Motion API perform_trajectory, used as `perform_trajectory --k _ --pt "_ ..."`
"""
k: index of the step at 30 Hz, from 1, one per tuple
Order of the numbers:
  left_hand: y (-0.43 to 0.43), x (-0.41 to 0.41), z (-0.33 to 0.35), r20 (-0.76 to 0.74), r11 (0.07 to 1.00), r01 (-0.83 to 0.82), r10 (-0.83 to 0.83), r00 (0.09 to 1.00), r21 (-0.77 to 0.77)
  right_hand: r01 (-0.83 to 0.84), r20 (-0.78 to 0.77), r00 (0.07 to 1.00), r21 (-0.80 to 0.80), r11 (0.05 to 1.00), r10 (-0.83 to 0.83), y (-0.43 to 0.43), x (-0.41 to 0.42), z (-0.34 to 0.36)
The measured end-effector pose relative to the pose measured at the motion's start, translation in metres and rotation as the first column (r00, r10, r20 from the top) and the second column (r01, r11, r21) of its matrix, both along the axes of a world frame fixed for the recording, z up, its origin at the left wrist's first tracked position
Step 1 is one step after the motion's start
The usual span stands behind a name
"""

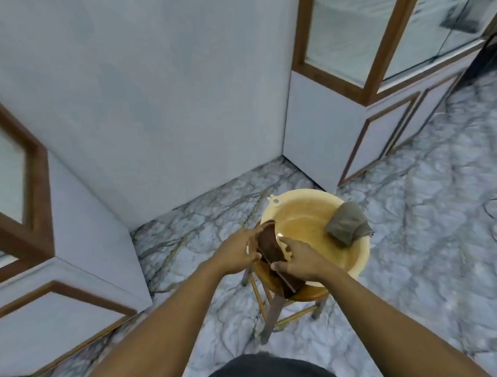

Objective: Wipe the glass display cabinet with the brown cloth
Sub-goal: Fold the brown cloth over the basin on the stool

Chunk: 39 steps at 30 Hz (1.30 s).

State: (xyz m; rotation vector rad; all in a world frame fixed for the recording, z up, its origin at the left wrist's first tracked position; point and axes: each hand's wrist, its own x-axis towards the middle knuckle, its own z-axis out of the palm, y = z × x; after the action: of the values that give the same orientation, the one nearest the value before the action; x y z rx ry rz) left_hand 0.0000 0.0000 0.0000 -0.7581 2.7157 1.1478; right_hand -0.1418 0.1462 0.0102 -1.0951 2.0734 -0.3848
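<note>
Brown cloth is gripped by left hand and right hand; the wood-framed glass display cabinet stands far right.

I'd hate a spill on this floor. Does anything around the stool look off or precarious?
The round yellow plastic basin sits off-centre on the round wooden stool, overhanging its far right side, with a grey cloth draped over that rim. Nothing looks spilled. The left hand and right hand hold the brown cloth.
</note>
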Motion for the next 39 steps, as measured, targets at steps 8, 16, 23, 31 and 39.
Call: perform_trajectory --k 8,16,23,31,39 --pt "0.003 -0.011 -0.006 0.106 0.997 0.055 -0.049 0.993 -0.057 0.064 -0.101 0.993 -0.036 0.997 -0.067 0.008 0.006 -0.014" --pt "0.002 -0.012 -0.012 0.161 0.983 0.090 -0.064 0.985 -0.157 0.143 -0.100 0.983 -0.100 0.985 -0.153 0.008 0.002 -0.006" --pt "-0.015 0.002 0.004 0.053 0.974 0.139 -0.131 0.990 -0.180 0.054 -0.048 0.997 -0.246 0.968 -0.068 -0.013 0.012 0.034" --pt "-0.043 0.059 0.044 -0.179 0.984 -0.179 0.180 0.967 0.025 -0.055 0.079 0.993 -0.341 0.939 0.087 -0.050 0.038 0.073" --pt "-0.054 0.114 0.064 -0.321 0.876 -0.392 0.470 0.822 0.280 -0.137 0.107 0.971 -0.485 0.864 0.215 -0.101 0.083 0.091"
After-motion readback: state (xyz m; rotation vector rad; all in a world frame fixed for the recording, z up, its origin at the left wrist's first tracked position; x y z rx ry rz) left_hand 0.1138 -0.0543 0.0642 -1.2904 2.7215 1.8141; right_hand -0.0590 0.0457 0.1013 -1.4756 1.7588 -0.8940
